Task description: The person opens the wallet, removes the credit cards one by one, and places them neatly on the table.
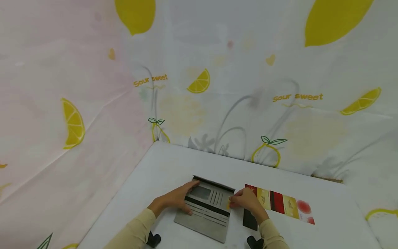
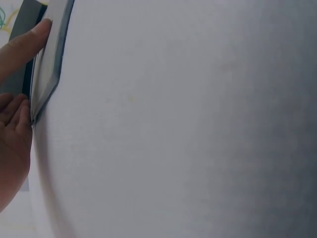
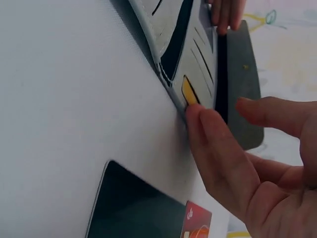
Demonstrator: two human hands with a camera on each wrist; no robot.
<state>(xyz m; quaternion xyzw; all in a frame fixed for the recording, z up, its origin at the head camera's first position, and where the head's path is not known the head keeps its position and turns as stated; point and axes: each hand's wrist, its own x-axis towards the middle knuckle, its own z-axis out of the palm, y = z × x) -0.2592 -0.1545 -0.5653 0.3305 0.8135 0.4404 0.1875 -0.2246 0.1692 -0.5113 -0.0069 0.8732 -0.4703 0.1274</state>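
A grey card wallet (image 1: 202, 221) with dark bands and several slots lies unfolded on the white table. My left hand (image 1: 175, 200) grips its left side, thumb low on the face and fingers near the upper edge. In the left wrist view the thumb of the left hand (image 2: 25, 47) lies on the panel while other fingers curl by its edge. My right hand (image 1: 245, 200) is at the wallet's right edge, its fingertips pinching a yellow card (image 3: 188, 90). Part of that card shows in a slot; the fingers hide its outer end.
Right of the wallet, a row of overlapping cards in red, gold and white (image 1: 290, 205) slants across the table. A black flat rectangle (image 1: 249, 220) lies beside the right wrist. A lemon-print sheet (image 1: 230, 79) stands behind the white table (image 1: 133, 193).
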